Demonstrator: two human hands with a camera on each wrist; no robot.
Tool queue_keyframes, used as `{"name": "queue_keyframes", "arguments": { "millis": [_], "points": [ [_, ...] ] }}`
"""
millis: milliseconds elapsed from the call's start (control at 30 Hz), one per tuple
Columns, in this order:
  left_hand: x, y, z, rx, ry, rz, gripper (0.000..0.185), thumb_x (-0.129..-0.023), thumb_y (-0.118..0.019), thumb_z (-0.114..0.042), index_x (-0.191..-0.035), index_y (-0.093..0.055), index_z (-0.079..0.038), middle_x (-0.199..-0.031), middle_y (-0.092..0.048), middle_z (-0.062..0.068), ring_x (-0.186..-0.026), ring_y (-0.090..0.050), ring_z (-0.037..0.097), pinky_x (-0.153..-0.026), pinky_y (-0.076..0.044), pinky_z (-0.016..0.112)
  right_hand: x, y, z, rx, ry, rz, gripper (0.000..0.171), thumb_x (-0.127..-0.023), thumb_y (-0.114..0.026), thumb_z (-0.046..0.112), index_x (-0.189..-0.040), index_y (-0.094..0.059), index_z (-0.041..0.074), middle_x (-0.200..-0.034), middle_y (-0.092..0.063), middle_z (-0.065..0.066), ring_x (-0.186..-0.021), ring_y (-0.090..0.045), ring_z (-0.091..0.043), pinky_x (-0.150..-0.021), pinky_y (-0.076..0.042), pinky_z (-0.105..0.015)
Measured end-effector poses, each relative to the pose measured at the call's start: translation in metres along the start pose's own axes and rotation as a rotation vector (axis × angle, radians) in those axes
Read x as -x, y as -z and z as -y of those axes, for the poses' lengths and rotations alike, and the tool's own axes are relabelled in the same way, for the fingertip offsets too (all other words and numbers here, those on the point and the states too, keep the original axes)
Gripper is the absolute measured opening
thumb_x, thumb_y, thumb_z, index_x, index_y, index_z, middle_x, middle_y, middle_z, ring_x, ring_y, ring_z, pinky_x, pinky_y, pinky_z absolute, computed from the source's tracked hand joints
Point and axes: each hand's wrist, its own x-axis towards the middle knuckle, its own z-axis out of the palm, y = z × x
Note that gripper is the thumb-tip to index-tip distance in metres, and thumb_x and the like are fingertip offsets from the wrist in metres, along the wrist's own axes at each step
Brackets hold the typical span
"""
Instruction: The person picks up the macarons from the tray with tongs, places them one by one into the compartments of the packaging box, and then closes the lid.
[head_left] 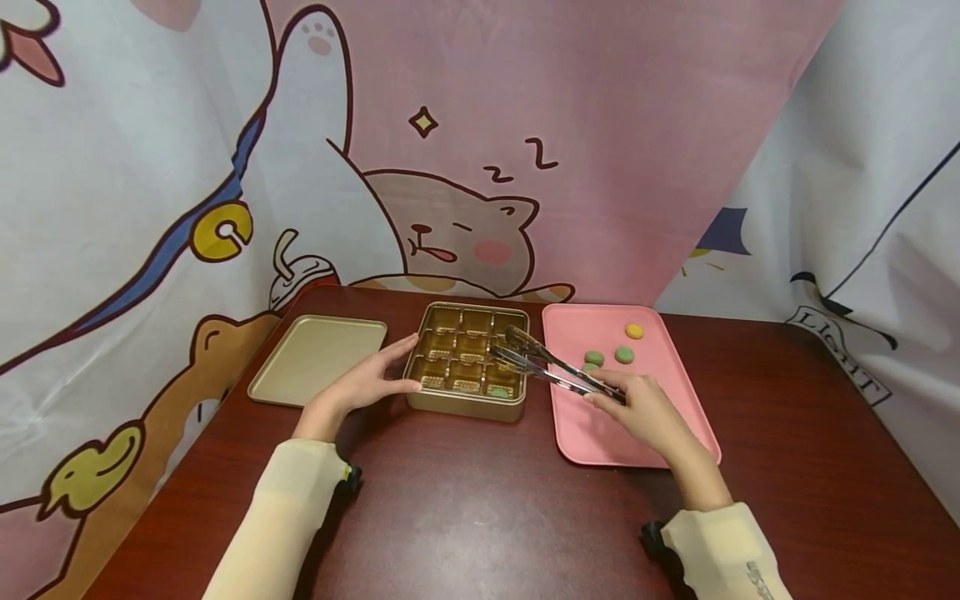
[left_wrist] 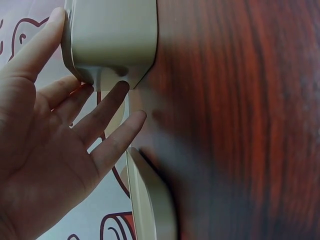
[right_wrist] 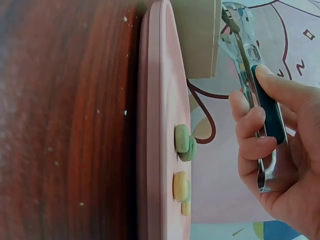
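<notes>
My right hand [head_left: 645, 408] grips the tongs [head_left: 551, 367], tips above the gold box [head_left: 465, 398]; my left hand [head_left: 367, 382], fingers straight, steadies the box's left side.

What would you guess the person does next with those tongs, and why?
Probably swing the tongs back to the pink tray for another sweet. Their tips hang open and empty over the gold box, one green sweet already sits in a compartment, others lie on the tray, and the left hand steadies the box.

Right hand [head_left: 643, 410] grips tongs [head_left: 551, 367] — over gold box [head_left: 465, 400].
</notes>
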Motion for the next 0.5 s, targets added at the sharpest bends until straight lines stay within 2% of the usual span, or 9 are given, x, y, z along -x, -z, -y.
{"name": "queue_keyframes", "arguments": {
  "millis": [100, 200, 400, 500],
  "points": [
    [0.0, -0.001, 0.0, 0.006, -0.002, 0.0, 0.085, -0.092, -0.073, -0.024, -0.158, -0.023, -0.003, -0.167, -0.017, 0.017, -0.152, -0.023, 0.038, -0.121, -0.021, 0.058, 0.004, 0.001, 0.0, -0.02, -0.018, -0.016, 0.039, -0.092, -0.073, 0.023, -0.125, -0.068, 0.004, -0.087, -0.07, -0.005, -0.065, -0.049, -0.008, -0.057, -0.04, -0.021],
    [0.0, -0.001, -0.002, 0.017, -0.002, 0.001, 0.086, -0.092, -0.073, -0.022, -0.158, -0.023, -0.002, -0.167, -0.017, 0.016, -0.152, -0.024, 0.038, -0.121, -0.021, 0.057, 0.007, 0.004, 0.0, -0.052, -0.05, -0.037, 0.038, -0.091, -0.073, 0.022, -0.124, -0.067, 0.003, -0.09, -0.07, -0.007, -0.069, -0.05, -0.01, -0.06, -0.041, -0.022],
    [0.001, -0.001, -0.003, 0.016, 0.001, 0.003, 0.086, -0.091, -0.073, -0.022, -0.158, -0.022, -0.003, -0.167, -0.016, 0.018, -0.152, -0.023, 0.038, -0.121, -0.022, 0.058, 0.015, 0.017, 0.002, -0.074, -0.075, -0.091, 0.039, -0.092, -0.071, 0.013, -0.129, -0.062, 0.001, -0.082, -0.062, -0.006, -0.064, -0.046, -0.007, -0.054, -0.039, -0.022],
    [0.001, -0.001, -0.002, 0.011, 0.004, 0.003, 0.086, -0.092, -0.073, -0.023, -0.159, -0.023, -0.004, -0.167, -0.016, 0.018, -0.152, -0.022, 0.038, -0.121, -0.022, 0.059, 0.021, 0.024, 0.002, -0.072, -0.082, -0.129, 0.037, -0.095, -0.069, 0.017, -0.129, -0.061, 0.005, -0.077, -0.061, -0.007, -0.061, -0.048, -0.006, -0.052, -0.04, -0.023]
  ]
}}
